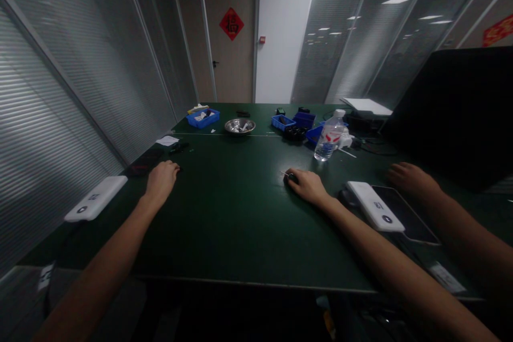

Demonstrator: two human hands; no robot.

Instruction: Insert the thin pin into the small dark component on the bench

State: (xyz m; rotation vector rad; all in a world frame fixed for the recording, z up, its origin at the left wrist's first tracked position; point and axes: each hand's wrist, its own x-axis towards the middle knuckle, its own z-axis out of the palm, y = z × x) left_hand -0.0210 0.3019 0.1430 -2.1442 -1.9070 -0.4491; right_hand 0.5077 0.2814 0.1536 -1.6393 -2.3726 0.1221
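My left hand (pixel 162 177) rests on the left part of the green table (pixel 236 214), fingers curled together. A small dark thing (pixel 180 169) shows at its fingertips, too small to name. On the right of the table's middle, my right hand (pixel 308 184) is closed round a small black-handled tool (pixel 293 177). A thin metal shaft sticks out of that handle toward the left, like a screwdriver's; the rest of the handle is hidden by my fingers. The two hands are well apart.
Another person's hand (pixel 411 177) reaches in at right, beside a phone (pixel 404 214) and a white power bank (pixel 374 206). A second power bank (pixel 96 199) lies at left. Beyond are a water bottle (pixel 329 136), a metal bowl (pixel 240 127), and blue bins (pixel 203 118).
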